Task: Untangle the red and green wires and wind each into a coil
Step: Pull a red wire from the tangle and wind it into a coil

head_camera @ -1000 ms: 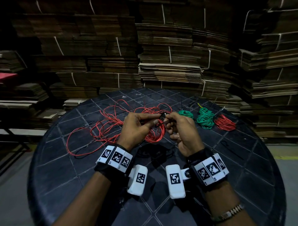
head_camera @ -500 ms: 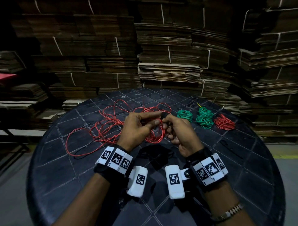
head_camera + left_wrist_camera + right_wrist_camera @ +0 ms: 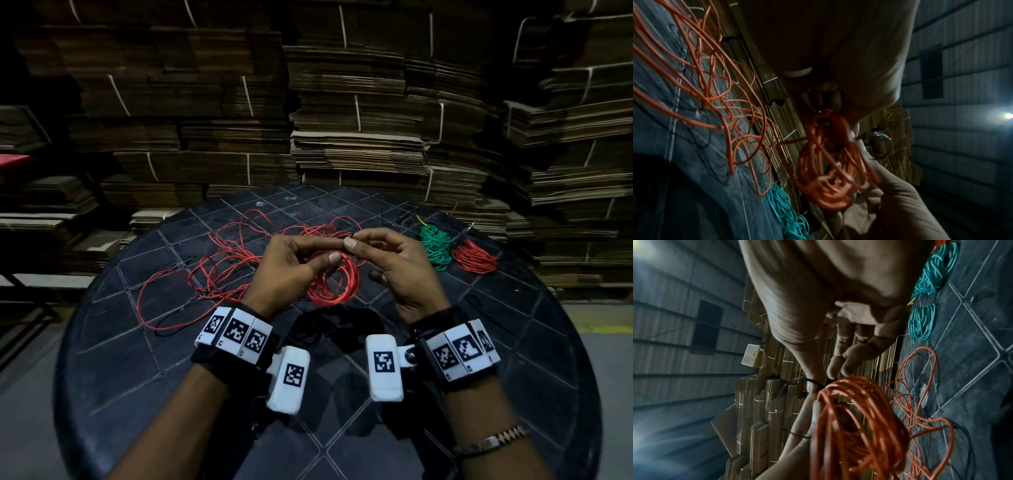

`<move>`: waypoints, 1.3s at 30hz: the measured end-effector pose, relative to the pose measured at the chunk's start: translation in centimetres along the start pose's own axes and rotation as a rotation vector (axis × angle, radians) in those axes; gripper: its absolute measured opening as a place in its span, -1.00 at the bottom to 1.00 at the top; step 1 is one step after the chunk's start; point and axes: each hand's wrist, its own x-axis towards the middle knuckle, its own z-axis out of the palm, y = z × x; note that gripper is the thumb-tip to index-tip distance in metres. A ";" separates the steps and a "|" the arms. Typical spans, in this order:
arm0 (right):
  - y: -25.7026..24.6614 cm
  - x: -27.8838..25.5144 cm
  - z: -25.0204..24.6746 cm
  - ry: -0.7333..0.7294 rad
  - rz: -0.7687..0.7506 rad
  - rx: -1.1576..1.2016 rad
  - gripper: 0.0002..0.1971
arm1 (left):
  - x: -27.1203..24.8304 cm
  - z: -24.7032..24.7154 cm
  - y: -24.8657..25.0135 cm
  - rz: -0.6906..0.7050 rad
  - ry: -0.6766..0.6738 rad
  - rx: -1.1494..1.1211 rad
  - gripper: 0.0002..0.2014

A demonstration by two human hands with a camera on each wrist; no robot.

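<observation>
Between my hands a wound red wire coil hangs just above the black table. My left hand grips the coil's top with thumb and forefinger. My right hand pinches a thin black tie at the same spot, its other fingers spread. The rest of the red wire trails in loose loops over the table to the left. In the left wrist view the coil is blurred. In the right wrist view the coil fills the lower middle.
A finished green coil and a finished red coil lie at the table's far right. The right wrist view shows two green coils. Stacks of flattened cardboard rise behind the table. A thin black wire lies by the loose loops.
Both hands keep hold at the top of the red coil. The right hand has turned and spread its fingers, and now hides the smaller green coil in the head view.
</observation>
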 end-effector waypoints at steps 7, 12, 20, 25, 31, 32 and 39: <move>0.0 0.8 -0.9 0.122 0.025 0.186 -0.89 | -0.3 0.1 0.3 -0.100 -0.226 0.026 -0.80; 0.4 1.7 -1.7 0.325 0.021 0.329 -0.89 | -0.4 0.3 0.0 -0.121 -0.307 0.040 -0.79; 0.2 1.1 -1.1 0.120 0.038 0.170 -0.59 | 0.4 -0.4 -0.9 -0.141 -0.019 0.009 -0.79; 0.7 0.5 -0.1 -0.080 0.022 -0.084 -0.79 | 0.4 -0.8 -1.0 -0.138 0.025 0.010 -0.78; 0.9 0.5 0.0 0.007 -0.097 -0.035 -0.90 | 0.0 -0.4 -0.1 -0.136 -0.062 -0.011 -0.73; 0.9 0.5 -0.1 0.025 -0.106 -0.011 -0.90 | 0.0 -0.4 0.0 -0.140 -0.077 -0.011 -0.73; 1.6 0.9 0.2 0.076 0.061 0.055 -0.97 | -0.2 -0.4 0.4 -0.148 -0.130 -0.001 -0.77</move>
